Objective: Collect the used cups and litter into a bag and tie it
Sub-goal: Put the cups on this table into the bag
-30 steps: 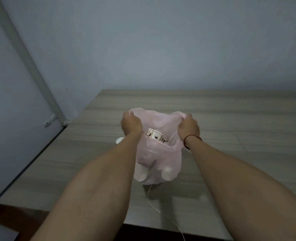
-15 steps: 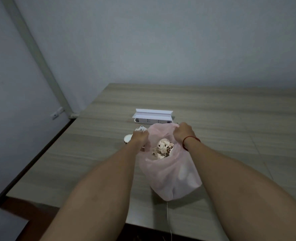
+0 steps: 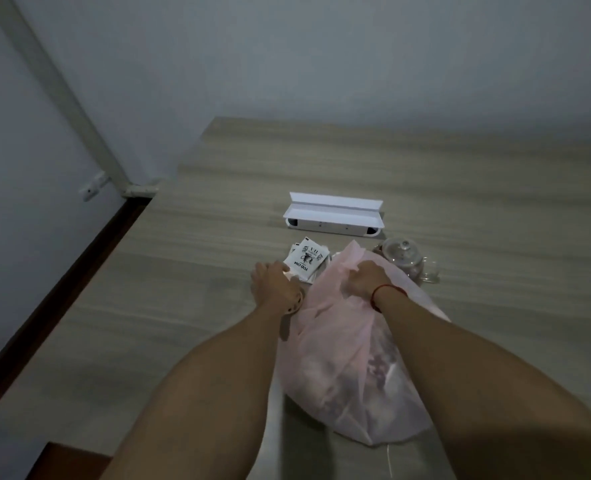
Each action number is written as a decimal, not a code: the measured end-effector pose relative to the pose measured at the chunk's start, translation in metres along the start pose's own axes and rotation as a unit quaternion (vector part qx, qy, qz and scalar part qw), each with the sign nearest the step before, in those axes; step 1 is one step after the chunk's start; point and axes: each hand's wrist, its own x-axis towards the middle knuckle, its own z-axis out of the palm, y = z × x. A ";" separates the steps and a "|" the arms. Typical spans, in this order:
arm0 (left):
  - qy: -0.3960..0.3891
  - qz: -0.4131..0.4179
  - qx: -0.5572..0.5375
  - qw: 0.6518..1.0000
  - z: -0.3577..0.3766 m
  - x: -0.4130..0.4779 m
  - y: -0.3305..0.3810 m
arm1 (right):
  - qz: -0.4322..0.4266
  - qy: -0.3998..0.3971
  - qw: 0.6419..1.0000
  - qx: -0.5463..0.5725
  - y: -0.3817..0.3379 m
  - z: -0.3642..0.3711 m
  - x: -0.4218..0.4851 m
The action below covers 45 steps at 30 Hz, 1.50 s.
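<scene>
Your right hand (image 3: 363, 280) grips the pink bag (image 3: 349, 358) rim, keeping it open; your left hand (image 3: 273, 284), just beside, closes on the sachets (image 3: 306, 261).

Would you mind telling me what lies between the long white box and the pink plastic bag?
Head view: white printed sachets, short of the white box, by the pink bag.

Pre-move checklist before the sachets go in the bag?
1. Right hand holds pink bag at its top edge: ok.
2. Bag mouth open wide enough: cannot tell.
3. Left hand at the sachets; grip closed on them: cannot tell.
4. Bag rests on table: ok.
5. Glass teapot right behind bag, knock risk: not ok.
6. White box clear of hands: ok.
</scene>
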 end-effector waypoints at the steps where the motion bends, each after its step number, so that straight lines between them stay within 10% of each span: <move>1: -0.021 0.001 -0.011 1.000 0.002 0.006 -0.003 | 0.001 0.000 1.000 -0.008 -0.001 0.005 0.004; 5: -0.084 0.003 -0.049 0.995 0.019 0.024 -0.016 | 0.009 -0.003 1.000 -0.012 -0.001 0.020 0.018; 15: 0.076 0.014 -0.127 0.989 -0.006 -0.012 0.006 | -0.009 -0.008 1.000 0.006 0.008 0.002 -0.001; 25: -0.052 -0.030 -0.428 0.902 0.006 -0.097 0.039 | -0.038 0.139 0.984 0.104 0.029 -0.043 -0.058; 31: -0.201 -0.023 -0.343 0.917 0.025 -0.122 0.053 | -0.028 0.190 0.975 0.112 0.042 -0.062 -0.088; 38: -0.013 -0.085 -0.142 0.986 0.030 -0.101 0.023 | -0.015 0.193 0.973 0.125 0.045 -0.061 -0.091; 45: -0.090 -0.188 -0.208 0.956 0.041 -0.084 -0.022 | -0.018 0.135 0.984 0.114 0.037 -0.028 -0.086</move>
